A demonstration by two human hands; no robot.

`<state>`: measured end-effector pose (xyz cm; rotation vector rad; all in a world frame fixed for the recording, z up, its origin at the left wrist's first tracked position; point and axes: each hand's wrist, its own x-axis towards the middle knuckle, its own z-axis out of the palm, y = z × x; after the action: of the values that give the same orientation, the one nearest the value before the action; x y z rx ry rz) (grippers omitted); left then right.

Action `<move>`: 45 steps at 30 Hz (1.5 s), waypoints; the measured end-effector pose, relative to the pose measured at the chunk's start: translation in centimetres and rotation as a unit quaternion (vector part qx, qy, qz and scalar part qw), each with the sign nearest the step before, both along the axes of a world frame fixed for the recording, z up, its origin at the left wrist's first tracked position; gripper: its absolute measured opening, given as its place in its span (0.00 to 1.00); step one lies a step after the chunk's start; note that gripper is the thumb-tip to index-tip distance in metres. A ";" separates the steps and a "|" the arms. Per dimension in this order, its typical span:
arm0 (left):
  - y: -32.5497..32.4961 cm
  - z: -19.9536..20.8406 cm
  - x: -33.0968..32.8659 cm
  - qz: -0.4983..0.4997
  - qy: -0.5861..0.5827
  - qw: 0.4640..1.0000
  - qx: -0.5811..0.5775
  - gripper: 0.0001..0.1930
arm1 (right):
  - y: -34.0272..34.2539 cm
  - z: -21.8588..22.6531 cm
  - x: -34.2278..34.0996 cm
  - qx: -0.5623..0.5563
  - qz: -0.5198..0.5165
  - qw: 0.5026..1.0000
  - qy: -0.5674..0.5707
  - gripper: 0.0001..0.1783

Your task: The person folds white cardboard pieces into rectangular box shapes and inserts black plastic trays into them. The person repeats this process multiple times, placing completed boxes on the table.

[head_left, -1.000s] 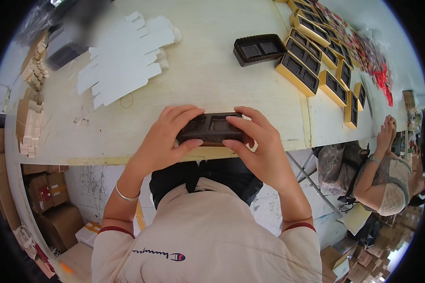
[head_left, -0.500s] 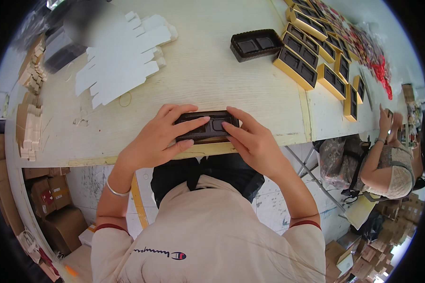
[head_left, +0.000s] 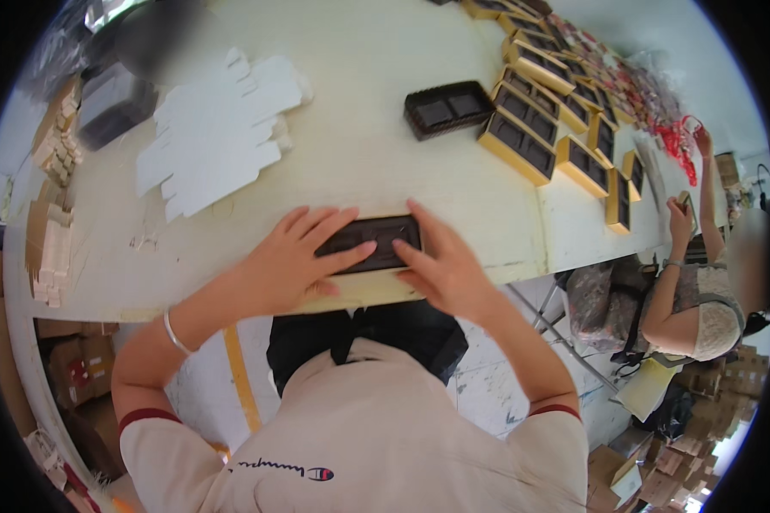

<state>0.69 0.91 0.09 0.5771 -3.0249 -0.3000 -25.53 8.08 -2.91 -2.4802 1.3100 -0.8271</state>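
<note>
Between my hands, near the table's front edge, lies a black plastic insert tray [head_left: 370, 256] with square recesses. It sits inside a shallow gold box whose rim shows along the far side. My left hand [head_left: 301, 261] grips the left end, with the forefinger pressed onto the tray and the thumb at the near side. At the right end, my right hand [head_left: 447, 267] has its thumb on the tray and a finger reaching round the far right corner. Parts of the box are hidden under both hands.
White flat carton blanks [head_left: 218, 137] lie at the left. A stack of black trays [head_left: 447, 109] stands beside several filled gold boxes [head_left: 518, 145] on the right. Folded card pieces [head_left: 50, 252] line the left edge. A co-worker [head_left: 680, 295] sits at the right, near red ribbons [head_left: 683, 145].
The tray now sits lower and more level in the gold box, pressed by my fingers. The co-worker has raised an arm to the red ribbons. The view has shifted slightly.
</note>
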 end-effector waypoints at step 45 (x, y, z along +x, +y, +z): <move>6.4 -1.9 -3.7 0.196 0.260 0.944 0.045 0.10 | 4.5 -1.0 1.5 0.130 -0.116 0.956 -0.235 0.13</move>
<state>-3.01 7.30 -1.85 0.9183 -2.3396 -0.4789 -23.99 12.54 -3.86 -1.8039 1.4309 -1.1273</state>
